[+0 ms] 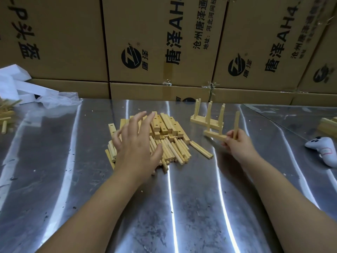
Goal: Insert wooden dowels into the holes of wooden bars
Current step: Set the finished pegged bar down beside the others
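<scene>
A heap of wooden bars (166, 126) with drilled holes lies mid-table, and loose dowels (175, 150) are piled in front of it. My left hand (135, 143) hovers over the heap with fingers spread, holding nothing. My right hand (237, 142) holds the end of a wooden bar (214, 135) that has dowels standing in it, and pinches an upright dowel (236, 125) at that end. Behind it stands a second bar with dowels (207, 118) upright in it.
The table is shiny sheet metal (182, 198). Cardboard boxes (164, 42) wall off the back. White foam and plastic film (27, 88) lie at the back left, with more wood pieces (5, 115) at the left edge. A white game controller (323, 150) lies at the right.
</scene>
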